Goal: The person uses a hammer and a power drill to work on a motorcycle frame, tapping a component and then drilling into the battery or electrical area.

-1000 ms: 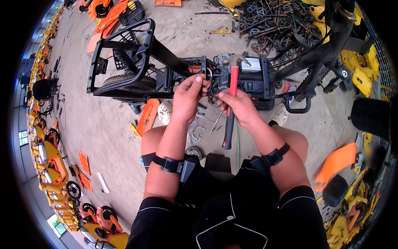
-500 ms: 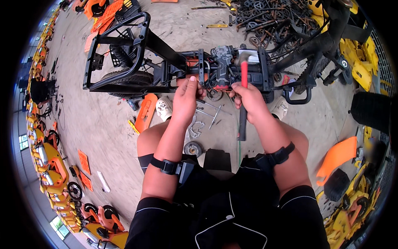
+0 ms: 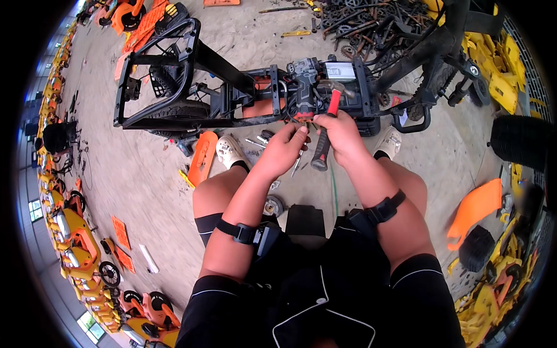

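Observation:
My right hand is closed around a hammer with a red and black handle. The hammer leans, its metal head up over the black vehicle frame and its grip end toward me. Close beside it, my left hand has thumb and fingers pinched together. Whatever those fingers hold is too small to make out. Just beyond both hands, a grey and black cordless power tool with a red base lies across the frame, next to a silver box.
Below the frame, a round metal part and an orange panel lie on the concrete floor. Rusty metal parts are heaped at the back. Yellow panels stand at the right, and orange-yellow scooters line the left.
My left hand has moved right, close to my right hand. The hammer has gone from nearly upright to tilted, its head now further right of its grip. The view has shifted slightly.

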Action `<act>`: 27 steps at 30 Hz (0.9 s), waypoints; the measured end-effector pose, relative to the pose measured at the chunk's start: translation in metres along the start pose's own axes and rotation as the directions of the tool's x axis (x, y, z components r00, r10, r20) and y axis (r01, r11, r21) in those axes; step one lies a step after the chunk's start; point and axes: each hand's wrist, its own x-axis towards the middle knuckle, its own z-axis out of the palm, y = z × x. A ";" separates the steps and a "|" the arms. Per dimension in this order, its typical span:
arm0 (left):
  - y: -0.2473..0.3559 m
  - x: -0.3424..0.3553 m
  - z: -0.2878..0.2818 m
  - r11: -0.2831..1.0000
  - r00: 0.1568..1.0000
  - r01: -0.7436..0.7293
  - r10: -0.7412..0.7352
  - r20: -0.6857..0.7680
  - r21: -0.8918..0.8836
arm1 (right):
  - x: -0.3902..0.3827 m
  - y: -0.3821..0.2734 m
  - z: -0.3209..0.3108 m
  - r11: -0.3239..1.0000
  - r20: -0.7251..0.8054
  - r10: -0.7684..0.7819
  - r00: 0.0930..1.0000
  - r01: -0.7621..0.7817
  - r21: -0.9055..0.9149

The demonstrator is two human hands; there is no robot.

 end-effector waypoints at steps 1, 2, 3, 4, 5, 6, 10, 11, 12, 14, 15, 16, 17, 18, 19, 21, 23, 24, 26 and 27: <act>0.006 -0.003 0.000 0.993 0.996 0.081 -0.077 0.045 -0.083 | 0.002 0.004 -0.001 0.996 -0.006 -0.053 0.999 0.053 -0.066; 0.010 -0.005 0.000 0.973 0.984 0.164 -0.150 0.096 -0.162 | 0.004 0.005 -0.002 0.986 -0.010 -0.106 0.994 0.104 -0.132; 0.008 -0.007 0.000 0.955 0.970 0.222 -0.194 0.149 -0.197 | 0.003 0.006 -0.001 0.983 -0.016 -0.107 0.994 0.103 -0.152; 0.007 -0.010 0.002 0.972 0.974 0.183 -0.158 0.165 -0.150 | 0.003 0.007 0.000 0.980 -0.021 -0.107 0.994 0.101 -0.172; 0.006 -0.012 0.007 0.984 0.976 0.142 -0.122 0.182 -0.103 | 0.002 0.007 0.002 0.976 -0.027 -0.106 0.994 0.099 -0.193; 0.005 -0.013 0.010 0.993 0.975 0.102 -0.087 0.202 -0.061 | 0.003 0.009 0.001 0.972 -0.033 -0.104 0.994 0.095 -0.217; 0.003 -0.018 0.007 0.976 0.958 -0.039 0.098 0.271 -0.215 | 0.006 0.014 0.011 0.777 0.098 -0.558 0.824 0.560 -0.287; 0.003 -0.018 0.005 0.977 0.954 -0.054 0.111 0.280 -0.204 | 0.004 0.007 0.013 0.802 0.198 -0.566 0.800 0.590 -0.091; 0.007 -0.019 0.005 0.969 0.960 -0.092 0.147 0.237 -0.228 | -0.001 -0.002 0.017 0.797 0.261 -0.571 0.778 0.602 -0.052; 0.014 -0.020 0.008 0.949 0.965 -0.171 0.216 0.148 -0.264 | -0.010 -0.015 0.020 0.787 0.378 -0.581 0.721 0.616 0.034; 0.014 -0.019 0.005 0.951 0.975 -0.177 0.205 0.089 -0.253 | -0.016 -0.019 0.018 0.811 0.473 -0.515 0.715 0.585 -0.001; 0.014 -0.017 0.002 0.953 0.981 -0.182 0.194 0.029 -0.242 | -0.016 -0.019 0.018 0.841 0.503 -0.460 0.732 0.540 -0.016; 0.013 -0.016 -0.001 0.955 0.983 -0.185 0.183 -0.030 -0.230 | -0.014 -0.018 0.018 0.869 0.531 -0.404 0.745 0.494 -0.033; 0.013 -0.014 -0.002 0.965 0.979 -0.190 0.174 -0.104 -0.179 | -0.012 -0.016 0.015 0.893 0.550 -0.348 0.759 0.448 -0.054; 0.012 -0.013 -0.004 0.973 0.970 -0.191 0.167 -0.176 -0.127 | -0.006 -0.012 0.013 0.943 0.566 -0.235 0.791 0.326 -0.065; 0.022 -0.018 -0.009 0.953 0.968 -0.093 0.019 -0.249 -0.288 | 0.001 -0.008 0.015 0.965 0.633 -0.168 0.755 0.256 -0.050; 0.013 -0.011 -0.019 0.919 0.960 0.021 -0.128 -0.249 -0.394 | 0.005 -0.005 0.018 0.972 0.620 -0.081 0.781 0.201 -0.126; 0.006 -0.008 -0.025 0.890 0.948 0.077 -0.205 -0.243 -0.450 | 0.005 -0.003 0.019 0.963 0.568 -0.023 0.823 0.171 -0.209; -0.007 -0.005 -0.034 0.829 0.924 0.190 -0.332 -0.191 -0.526 | 0.005 0.002 0.021 0.926 0.444 0.082 0.892 0.097 -0.366; -0.011 -0.004 -0.034 0.736 0.913 0.219 -0.387 -0.132 -0.641 | 0.008 0.006 0.019 0.924 0.389 0.086 0.917 0.072 -0.375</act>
